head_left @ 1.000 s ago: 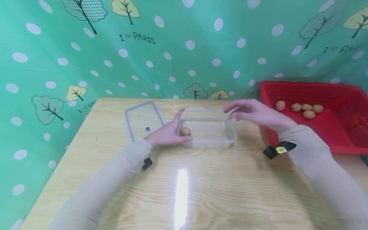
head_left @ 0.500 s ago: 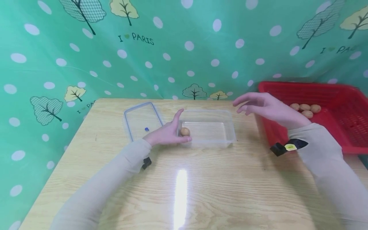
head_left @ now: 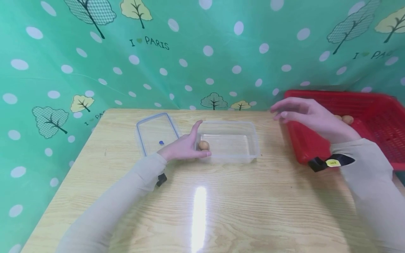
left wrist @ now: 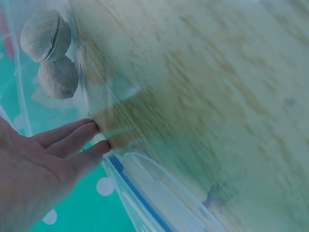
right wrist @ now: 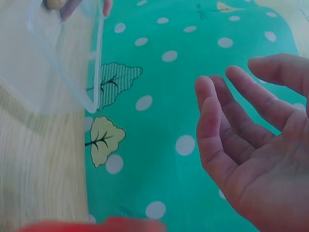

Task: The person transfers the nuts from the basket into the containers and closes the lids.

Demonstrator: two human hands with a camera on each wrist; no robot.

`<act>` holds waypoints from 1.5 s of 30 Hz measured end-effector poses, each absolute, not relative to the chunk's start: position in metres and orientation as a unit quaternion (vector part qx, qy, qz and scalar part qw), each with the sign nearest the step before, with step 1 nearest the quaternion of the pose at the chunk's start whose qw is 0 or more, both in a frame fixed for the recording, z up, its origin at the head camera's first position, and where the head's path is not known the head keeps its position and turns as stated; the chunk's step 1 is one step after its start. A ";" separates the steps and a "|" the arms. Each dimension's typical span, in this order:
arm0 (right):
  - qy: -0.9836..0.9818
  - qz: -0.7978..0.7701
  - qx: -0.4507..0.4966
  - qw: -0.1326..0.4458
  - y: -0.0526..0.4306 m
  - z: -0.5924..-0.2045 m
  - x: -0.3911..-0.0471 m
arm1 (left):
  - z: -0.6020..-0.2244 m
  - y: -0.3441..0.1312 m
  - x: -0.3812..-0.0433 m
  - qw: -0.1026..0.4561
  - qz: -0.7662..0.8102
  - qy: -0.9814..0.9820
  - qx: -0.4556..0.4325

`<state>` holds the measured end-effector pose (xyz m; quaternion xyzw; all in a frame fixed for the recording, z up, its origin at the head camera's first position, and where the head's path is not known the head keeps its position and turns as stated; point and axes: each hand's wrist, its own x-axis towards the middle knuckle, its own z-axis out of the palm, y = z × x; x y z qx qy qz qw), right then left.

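My left hand [head_left: 183, 146] rests at the left end of a clear plastic container [head_left: 232, 158], its thumb and fingers spread along that end. In the left wrist view the straight fingers [left wrist: 82, 140] touch the clear wall. A walnut [head_left: 204, 145] lies inside at the left end; the left wrist view shows a walnut [left wrist: 46, 36] with a second walnut shape below it, possibly a reflection. My right hand [head_left: 311, 114] hovers over the left side of a red basket [head_left: 299, 142], fingers loosely bent, nothing in its palm [right wrist: 275, 179].
A clear lid [head_left: 156, 128] with a blue seal lies left of the container, partly behind my left hand. Several walnuts sit in the red basket, most hidden by my right hand; one walnut [head_left: 347, 119] shows. A polka-dot green cloth [head_left: 209, 70] hangs behind the table.
My right hand has moved right, away from the container's right end, to above the red basket, covering most of its walnuts. My left hand and the container have stayed in place.
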<state>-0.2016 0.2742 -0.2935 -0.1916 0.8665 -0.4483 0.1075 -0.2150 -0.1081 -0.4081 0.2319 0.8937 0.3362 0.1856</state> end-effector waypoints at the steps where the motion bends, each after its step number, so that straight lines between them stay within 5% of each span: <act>1: 0.868 -0.447 -0.188 0.105 0.276 -0.293 -0.201 | -0.408 -0.108 -0.215 0.187 0.337 0.893 0.231; 45: 0.917 -0.368 -0.065 0.143 0.370 -0.316 -0.244 | -0.408 -0.109 -0.212 0.207 0.354 0.881 0.237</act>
